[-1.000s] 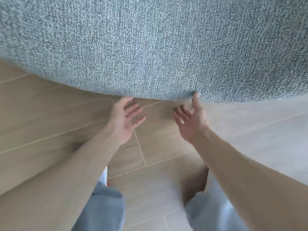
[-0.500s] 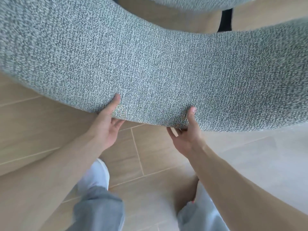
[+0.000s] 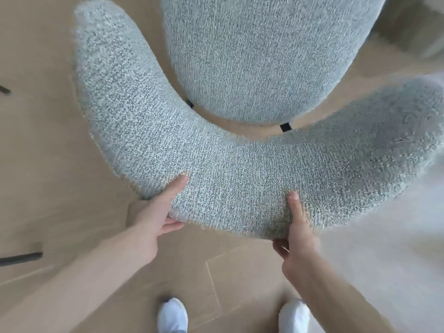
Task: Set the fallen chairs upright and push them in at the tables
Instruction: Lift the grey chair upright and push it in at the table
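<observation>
A chair in grey-blue bouclé fabric fills the view from above. Its curved backrest [image 3: 240, 169] arcs from upper left to right, and its round seat [image 3: 259, 56] lies beyond it. Black brackets [image 3: 285, 127] join the two. My left hand [image 3: 156, 217] grips the backrest's near edge left of centre, thumb on top and fingers underneath. My right hand [image 3: 296, 236] grips the same edge further right in the same way. The chair's legs are hidden under the upholstery.
Light wood-look floor tiles [image 3: 228, 272] lie all around. A dark chair or table leg [image 3: 21, 257] shows at the left edge, with another dark tip [image 3: 4, 90] above it. My white shoes [image 3: 173, 316] stand just behind the chair. A blurred pale object sits at the top right.
My hands went from open under the backrest to gripping its edge. The chair has swung up and away from me, so its seat now shows beyond the backrest.
</observation>
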Tool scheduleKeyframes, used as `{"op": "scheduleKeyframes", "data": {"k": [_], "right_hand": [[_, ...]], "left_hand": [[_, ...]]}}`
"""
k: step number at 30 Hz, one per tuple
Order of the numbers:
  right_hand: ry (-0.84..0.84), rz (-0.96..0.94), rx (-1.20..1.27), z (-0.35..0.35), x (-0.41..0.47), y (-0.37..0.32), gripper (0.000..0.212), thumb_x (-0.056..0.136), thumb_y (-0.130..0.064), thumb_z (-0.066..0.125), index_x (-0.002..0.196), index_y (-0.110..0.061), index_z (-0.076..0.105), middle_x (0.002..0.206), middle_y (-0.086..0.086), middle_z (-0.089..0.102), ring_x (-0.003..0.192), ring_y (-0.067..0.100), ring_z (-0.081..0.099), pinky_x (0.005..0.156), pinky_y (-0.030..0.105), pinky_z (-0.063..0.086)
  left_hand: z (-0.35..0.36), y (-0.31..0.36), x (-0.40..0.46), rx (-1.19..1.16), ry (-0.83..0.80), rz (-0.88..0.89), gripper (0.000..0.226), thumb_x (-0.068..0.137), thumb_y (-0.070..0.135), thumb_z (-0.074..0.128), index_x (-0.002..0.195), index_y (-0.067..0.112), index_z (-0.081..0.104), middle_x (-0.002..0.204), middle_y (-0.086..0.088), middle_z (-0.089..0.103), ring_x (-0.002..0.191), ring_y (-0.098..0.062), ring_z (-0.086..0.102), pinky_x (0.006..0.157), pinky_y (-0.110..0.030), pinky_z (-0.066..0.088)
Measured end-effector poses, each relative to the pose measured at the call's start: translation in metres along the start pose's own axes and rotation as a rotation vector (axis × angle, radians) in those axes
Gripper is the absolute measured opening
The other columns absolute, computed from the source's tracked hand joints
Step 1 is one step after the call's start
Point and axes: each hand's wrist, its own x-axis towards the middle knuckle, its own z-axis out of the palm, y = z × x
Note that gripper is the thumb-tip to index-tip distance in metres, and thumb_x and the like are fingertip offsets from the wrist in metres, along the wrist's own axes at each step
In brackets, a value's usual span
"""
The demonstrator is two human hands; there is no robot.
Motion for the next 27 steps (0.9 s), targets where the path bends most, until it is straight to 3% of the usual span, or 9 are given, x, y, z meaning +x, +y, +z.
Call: {"op": "scheduleKeyframes", "data": {"k": [3, 5, 8, 10, 12, 16, 19, 22, 27], "right_hand": [[0.025, -0.085, 0.017, 0.017, -0.025, -0.069, 0.070, 0.058, -0.069, 0.081, 0.089, -0.012, 0.056, 0.098, 0.007, 0.066, 0.081, 0.022, 0.063, 0.065, 0.034, 0.051], [0.042, -0.146, 0.040, 0.033, -0.037, -0.113, 0.076, 0.061, -0.071, 0.078, 0.102, -0.011, 0.058, 0.100, 0.007, 0.064, 0.086, 0.023, 0.061, 0.074, 0.036, 0.054], [0.146, -0.218, 0.094, 0.062, -0.055, -0.166, 0.102, 0.061, -0.074, 0.075, 0.131, -0.006, 0.048, 0.118, 0.010, 0.061, 0.108, 0.031, 0.059, 0.097, 0.043, 0.050], [0.223, -0.301, 0.160, 0.081, -0.064, -0.199, 0.093, 0.063, -0.066, 0.078, 0.128, -0.007, 0.047, 0.113, 0.007, 0.061, 0.099, 0.029, 0.058, 0.088, 0.038, 0.048], [0.284, -0.360, 0.204, 0.098, -0.069, -0.233, 0.077, 0.065, -0.055, 0.077, 0.121, -0.009, 0.049, 0.106, 0.008, 0.064, 0.092, 0.029, 0.060, 0.084, 0.038, 0.049], [0.282, -0.426, 0.241, 0.124, -0.071, -0.291, 0.060, 0.069, -0.045, 0.073, 0.110, -0.012, 0.044, 0.087, 0.003, 0.056, 0.091, 0.030, 0.059, 0.087, 0.042, 0.050], [0.289, -0.459, 0.229, 0.144, -0.071, -0.333, 0.061, 0.071, -0.041, 0.072, 0.116, -0.011, 0.044, 0.098, 0.006, 0.057, 0.089, 0.029, 0.056, 0.083, 0.036, 0.046], [0.291, -0.473, 0.235, 0.165, -0.070, -0.379, 0.065, 0.073, -0.039, 0.072, 0.120, -0.009, 0.039, 0.117, 0.011, 0.058, 0.097, 0.031, 0.057, 0.092, 0.042, 0.049], [0.317, -0.498, 0.211, 0.197, -0.065, -0.442, 0.058, 0.076, -0.034, 0.070, 0.119, -0.010, 0.040, 0.120, 0.013, 0.056, 0.105, 0.034, 0.059, 0.091, 0.044, 0.049]], "left_hand": [[0.022, 0.073, -0.011, -0.052, 0.081, 0.079, 0.078, 0.047, 0.063, 0.088, 0.107, 0.022, 0.059, 0.098, 0.001, 0.061, 0.080, -0.023, 0.069, 0.083, -0.038, 0.058], [0.041, 0.118, -0.015, -0.107, 0.129, 0.131, 0.078, 0.050, 0.059, 0.090, 0.107, 0.019, 0.055, 0.095, 0.005, 0.057, 0.085, -0.020, 0.062, 0.092, -0.040, 0.053], [0.074, 0.170, -0.020, -0.233, 0.193, 0.232, 0.051, 0.057, 0.047, 0.092, 0.080, 0.024, 0.053, 0.084, 0.007, 0.060, 0.078, -0.014, 0.061, 0.082, -0.035, 0.055], [0.095, 0.204, -0.019, -0.297, 0.225, 0.283, 0.045, 0.059, 0.045, 0.090, 0.069, 0.023, 0.053, 0.074, 0.011, 0.058, 0.066, -0.008, 0.055, 0.064, -0.024, 0.047], [0.114, 0.237, -0.014, -0.323, 0.252, 0.320, 0.045, 0.059, 0.043, 0.089, 0.065, 0.020, 0.050, 0.069, 0.011, 0.056, 0.060, -0.007, 0.052, 0.057, -0.020, 0.041], [0.144, 0.299, -0.003, -0.325, 0.321, 0.400, 0.032, 0.059, 0.032, 0.083, 0.063, 0.018, 0.055, 0.067, 0.008, 0.063, 0.059, -0.012, 0.064, 0.062, -0.033, 0.061], [0.162, 0.340, 0.006, -0.303, 0.371, 0.433, 0.031, 0.054, 0.031, 0.075, 0.076, 0.016, 0.061, 0.077, 0.003, 0.069, 0.065, -0.019, 0.069, 0.064, -0.038, 0.062], [0.182, 0.384, 0.017, -0.254, 0.348, 0.434, 0.044, 0.056, 0.032, 0.066, 0.096, 0.016, 0.066, 0.092, -0.004, 0.072, 0.078, -0.028, 0.071, 0.072, -0.044, 0.061], [0.210, 0.443, 0.034, -0.162, 0.294, 0.407, 0.043, 0.071, 0.030, 0.055, 0.111, 0.016, 0.062, 0.105, -0.006, 0.071, 0.089, -0.032, 0.071, 0.079, -0.047, 0.060]]}}
